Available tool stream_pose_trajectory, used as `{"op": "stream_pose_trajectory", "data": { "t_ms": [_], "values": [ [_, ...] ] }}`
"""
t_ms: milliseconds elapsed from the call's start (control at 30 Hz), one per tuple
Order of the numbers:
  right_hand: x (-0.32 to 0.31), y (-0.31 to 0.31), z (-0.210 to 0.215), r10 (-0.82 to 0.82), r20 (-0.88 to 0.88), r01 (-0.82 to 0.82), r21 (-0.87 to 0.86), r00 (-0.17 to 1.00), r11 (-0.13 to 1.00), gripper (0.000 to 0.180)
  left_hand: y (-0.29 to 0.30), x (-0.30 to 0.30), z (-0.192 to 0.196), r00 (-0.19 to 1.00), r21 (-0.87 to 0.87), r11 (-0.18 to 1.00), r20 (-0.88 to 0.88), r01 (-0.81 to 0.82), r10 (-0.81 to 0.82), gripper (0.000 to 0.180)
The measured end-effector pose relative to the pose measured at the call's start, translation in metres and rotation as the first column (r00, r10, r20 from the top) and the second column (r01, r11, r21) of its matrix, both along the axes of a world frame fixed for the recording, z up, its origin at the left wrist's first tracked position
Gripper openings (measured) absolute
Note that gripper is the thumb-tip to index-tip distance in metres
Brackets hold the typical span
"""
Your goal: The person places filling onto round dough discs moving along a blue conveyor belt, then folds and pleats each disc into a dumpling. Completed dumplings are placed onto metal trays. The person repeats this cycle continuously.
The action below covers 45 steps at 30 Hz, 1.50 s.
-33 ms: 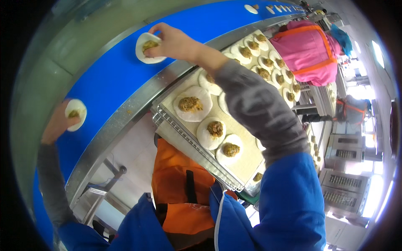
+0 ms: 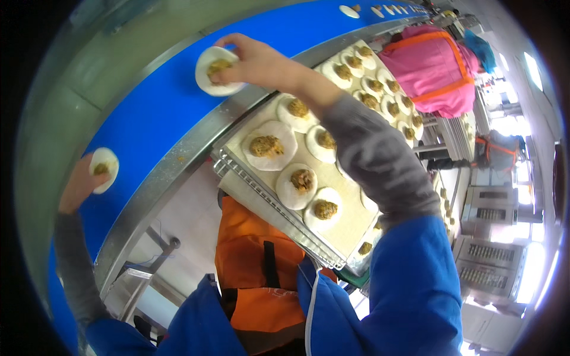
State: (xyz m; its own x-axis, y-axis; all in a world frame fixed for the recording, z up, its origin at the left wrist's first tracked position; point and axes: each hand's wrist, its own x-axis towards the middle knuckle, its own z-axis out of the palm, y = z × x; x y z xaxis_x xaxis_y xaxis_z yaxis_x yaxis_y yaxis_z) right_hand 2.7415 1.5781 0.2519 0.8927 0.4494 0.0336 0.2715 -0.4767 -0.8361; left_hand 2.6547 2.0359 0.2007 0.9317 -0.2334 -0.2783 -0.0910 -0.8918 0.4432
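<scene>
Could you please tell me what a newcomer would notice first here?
Probably the bright blue conveyor belt, curving from lower left to upper right. Along it, the left hand and right hand each hold a filled dough round. More rounds sit on the tray beside it.

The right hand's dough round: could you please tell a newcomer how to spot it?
Start at the curved blue belt, then find the right hand over it. It holds a white dough round with brownish filling, higher in the picture than the round in the left hand.
</scene>
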Motion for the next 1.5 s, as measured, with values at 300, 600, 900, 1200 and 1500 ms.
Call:
{"op": "stream_pose_trajectory", "data": {
  "t_ms": [300, 600, 900, 1200, 1500],
  "values": [
    [-0.308, -0.168, 0.053, -0.055, -0.630, 0.022, -0.060, 0.775, 0.998, 0.068, -0.008, -0.107, 0.017, 0.893, -0.779, 0.440, -0.422, -0.446, 0.158, 0.048],
    [-0.401, -0.164, -0.012, -0.427, 0.171, 0.455, -0.467, 0.888, 0.759, 0.052, -0.261, -0.126, 0.087, 0.765, -0.788, 0.596, -0.477, -0.153, -0.434, 0.045],
    [-0.501, -0.171, 0.005, -0.790, 0.084, 0.794, -0.082, 0.608, 0.602, 0.027, -0.491, -0.086, 0.076, 0.407, -0.665, 0.461, -0.250, 0.588, -0.879, 0.052],
    [-0.573, -0.181, 0.017, -0.910, -0.111, 0.903, -0.128, 0.398, 0.411, 0.028, -0.513, -0.099, 0.066, 0.285, -0.029, 0.284, 0.094, 0.958, -0.954, 0.058],
    [-0.593, -0.193, 0.014, -0.855, -0.095, 0.860, 0.085, 0.510, 0.503, 0.028, -0.445, -0.136, 0.132, 0.710, -0.463, 0.611, 0.058, 0.642, -0.702, 0.037]
  ]
}}
